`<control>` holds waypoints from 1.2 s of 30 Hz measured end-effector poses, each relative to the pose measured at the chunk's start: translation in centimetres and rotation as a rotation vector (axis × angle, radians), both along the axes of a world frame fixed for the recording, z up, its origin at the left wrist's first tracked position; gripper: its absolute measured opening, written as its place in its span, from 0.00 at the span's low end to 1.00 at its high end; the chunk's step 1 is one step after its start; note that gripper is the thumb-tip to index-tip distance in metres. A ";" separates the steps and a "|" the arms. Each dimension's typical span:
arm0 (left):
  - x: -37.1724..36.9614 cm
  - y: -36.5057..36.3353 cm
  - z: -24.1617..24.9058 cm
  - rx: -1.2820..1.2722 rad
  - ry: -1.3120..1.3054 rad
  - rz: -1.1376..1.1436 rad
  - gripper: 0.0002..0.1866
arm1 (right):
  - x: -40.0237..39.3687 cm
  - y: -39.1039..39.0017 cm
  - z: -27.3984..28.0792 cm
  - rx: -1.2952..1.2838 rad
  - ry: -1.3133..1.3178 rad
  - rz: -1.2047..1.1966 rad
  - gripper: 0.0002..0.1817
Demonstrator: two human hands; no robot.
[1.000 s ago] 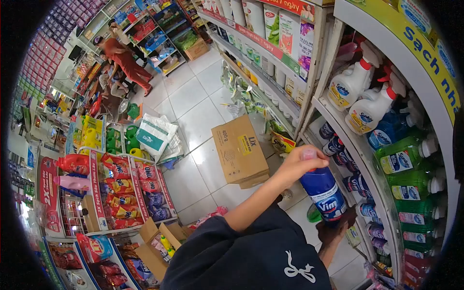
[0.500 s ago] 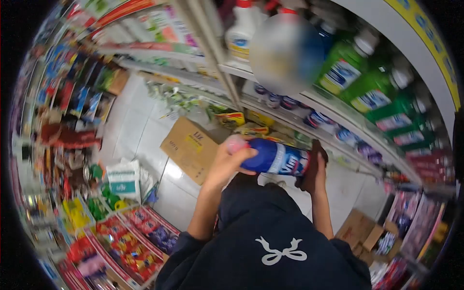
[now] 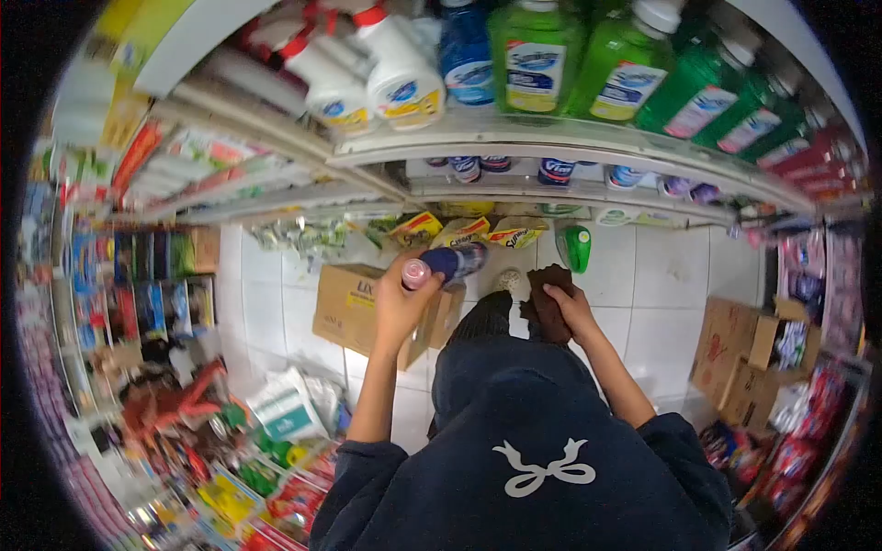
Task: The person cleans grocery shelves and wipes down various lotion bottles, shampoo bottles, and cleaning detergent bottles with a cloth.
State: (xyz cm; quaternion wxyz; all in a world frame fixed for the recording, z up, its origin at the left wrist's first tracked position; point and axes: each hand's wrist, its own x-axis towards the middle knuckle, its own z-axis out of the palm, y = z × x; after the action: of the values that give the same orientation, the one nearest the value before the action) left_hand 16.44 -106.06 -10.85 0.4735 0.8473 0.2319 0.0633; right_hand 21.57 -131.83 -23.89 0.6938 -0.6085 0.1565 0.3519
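My left hand (image 3: 401,310) is wrapped around the neck end of a dark blue Vim bottle (image 3: 443,264). The bottle's pink cap points up toward me, and its base tilts away toward the shelf. In my right hand (image 3: 576,314) is a crumpled dark brown cloth (image 3: 549,308), pinched at its right side and hanging loose. Bottle and cloth are apart, with a gap of floor between them. A green bottle (image 3: 576,248) stands on the floor just beyond the cloth.
Ahead, a shelf (image 3: 514,136) carries white spray bottles (image 3: 404,87) and green bottles (image 3: 536,69); more Vim bottles (image 3: 557,171) stand one level down. Yellow packs (image 3: 514,233) sit underneath. Cardboard boxes stand at left (image 3: 344,308) and right (image 3: 735,354). Goods crowd the lower left.
The cloth was against the bottle's base and is now away from it, to the right. My left hand has turned the bottle cap-up toward me. The view has swung round to face the shelf.
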 end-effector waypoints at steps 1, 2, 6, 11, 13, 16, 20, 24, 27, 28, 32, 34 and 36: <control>0.6 1.5 -1.9 0.039 -0.023 -0.011 0.17 | -0.3 -0.9 -0.8 -0.026 -0.007 -0.025 0.22; 1.2 3.6 -4.4 0.074 -0.048 -0.035 0.16 | -0.7 -2.0 -1.5 -0.055 -0.012 -0.064 0.23; 6.1 9.7 -11.0 0.073 -0.223 -0.181 0.14 | -2.8 -6.4 -3.2 -0.186 0.021 -0.377 0.24; 11.6 13.8 -13.5 0.400 -0.225 -0.423 0.14 | -7.5 -9.1 -6.5 -0.260 0.098 -0.822 0.13; 13.5 15.5 -15.0 0.438 -0.163 -0.470 0.15 | -9.7 -9.2 -8.6 -0.260 0.111 -0.899 0.15; 15.5 17.5 -17.8 0.438 -0.097 -0.513 0.15 | -13.1 -7.9 -12.2 -0.722 -0.011 -0.783 0.19; 17.4 19.9 -20.2 0.551 0.008 -0.629 0.15 | -15.7 -3.4 -13.6 -0.832 -0.148 -0.680 0.21; 18.8 21.6 -22.4 0.473 0.012 -0.593 0.16 | -15.8 -1.9 -11.7 -0.882 -0.091 -0.498 0.22; 19.8 22.3 -23.5 0.546 0.049 -0.641 0.14 | -16.1 -2.4 -12.3 -0.871 -0.060 -0.533 0.22; 20.1 22.9 -24.9 0.661 0.010 -0.668 0.13 | -15.9 -2.5 -11.9 -0.901 -0.054 -0.528 0.21; 23.8 25.7 -30.0 0.361 0.343 -0.681 0.13 | -16.5 -2.8 -11.8 -0.932 0.024 -0.492 0.20; 23.6 25.6 -30.9 0.433 0.272 -0.702 0.16 | -17.6 -3.0 -13.2 -0.925 0.036 -0.500 0.19; 24.1 26.2 -32.9 0.550 0.253 -0.704 0.19 | -19.0 -3.1 -15.1 -0.876 0.011 -0.550 0.19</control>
State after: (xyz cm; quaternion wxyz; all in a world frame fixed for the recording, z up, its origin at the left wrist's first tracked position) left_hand 40.52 -79.87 -43.75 0.1918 0.9697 -0.0394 -0.1459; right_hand 2.53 -134.97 -39.02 0.4402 -0.7763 0.4470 0.0609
